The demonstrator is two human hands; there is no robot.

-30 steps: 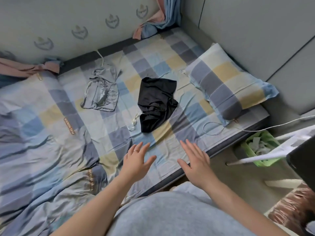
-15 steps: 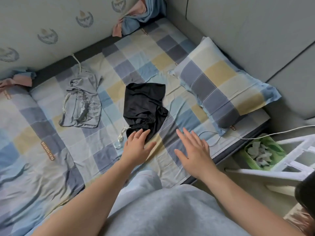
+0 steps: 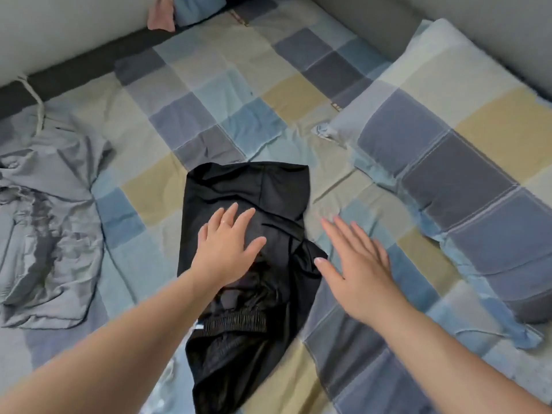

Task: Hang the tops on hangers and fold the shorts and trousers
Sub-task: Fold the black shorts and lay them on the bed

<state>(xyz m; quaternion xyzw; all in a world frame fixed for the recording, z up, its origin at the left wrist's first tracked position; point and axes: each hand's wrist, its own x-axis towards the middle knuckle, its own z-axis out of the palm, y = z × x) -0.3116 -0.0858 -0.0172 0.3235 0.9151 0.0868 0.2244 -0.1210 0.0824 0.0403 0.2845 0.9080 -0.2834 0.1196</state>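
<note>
From the head camera, the black shorts (image 3: 268,189) lie crumpled in the middle of the bed, on a checked sheet (image 3: 209,94) of blue, grey and yellow squares. Their ribbed elastic waistband (image 3: 236,321) is bunched at the near end, and the far end is smoother, with a straight edge. The left hand (image 3: 227,243) lies palm down on the middle of the shorts with its fingers straight and a little spread, gripping nothing. The right hand (image 3: 358,258) is also palm down with straight, spread fingers, over the sheet just to the right of the shorts. Its thumb is close to the shorts' right edge, and whether the palm touches the sheet cannot be told. Both forearms reach in from the bottom of the frame.

To the left, apart from the shorts, a grey garment (image 3: 50,222) lies rumpled on the sheet, with a white drawstring (image 3: 33,94) trailing from its far end toward the wall. On the right, a pillow (image 3: 448,150) in the same checked pattern lies along the padded grey wall. At the far top edge, a pink and blue cloth (image 3: 162,16) is bunched against the wall.
</note>
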